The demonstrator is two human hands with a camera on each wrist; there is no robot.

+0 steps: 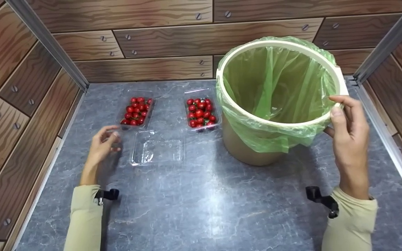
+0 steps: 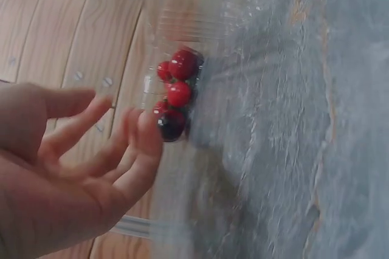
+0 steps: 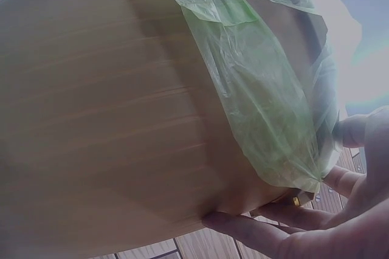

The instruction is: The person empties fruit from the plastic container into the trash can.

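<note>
Right hand [image 1: 352, 139]: I gripped the round beige plastic bin [image 1: 239, 149] by its rim [image 1: 284, 124].
Left hand [image 1: 99, 148]: I had its fingers parted, left of the bin.
Round red tomatoes [image 1: 199, 113]: lay left of it in clear plastic trays [image 1: 198, 91].

Grey marbled tabletop [image 1: 187, 216] beneath two tomato boxes [image 1: 196, 92], clear tray [image 1: 159, 151], lined bin [image 1: 257, 158].

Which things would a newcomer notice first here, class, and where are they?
Probably the big bin, lined with a green bag, at the head view's right, where the right hand grips it. Next, the red tomatoes would likely stand out, in two clear boxes toward the back, left of the bin.
</note>
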